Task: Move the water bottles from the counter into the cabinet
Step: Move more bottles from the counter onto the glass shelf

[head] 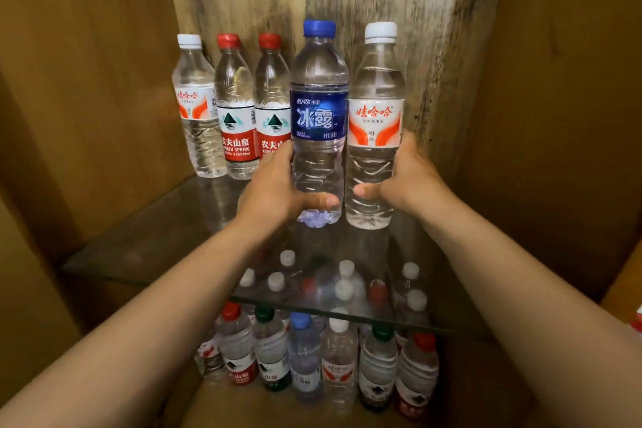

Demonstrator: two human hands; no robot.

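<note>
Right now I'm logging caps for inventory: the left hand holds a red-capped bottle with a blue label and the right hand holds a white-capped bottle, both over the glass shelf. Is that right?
Not quite. In the head view the bottle in the left hand has a blue cap, not red, matching its blue label. The rest stands: the right hand holds the white-capped bottle, both over the glass shelf.

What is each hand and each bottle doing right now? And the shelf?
left hand: grips the blue-label bottle low down
right hand: grips the white-cap bottle low down
blue-label bottle: upright, capped, full, held
white-cap bottle: upright, capped, full, held
three bottles at the back: standing in a row, capped
glass shelf: see-through, holds the back row
bottles below: standing, capped
</note>
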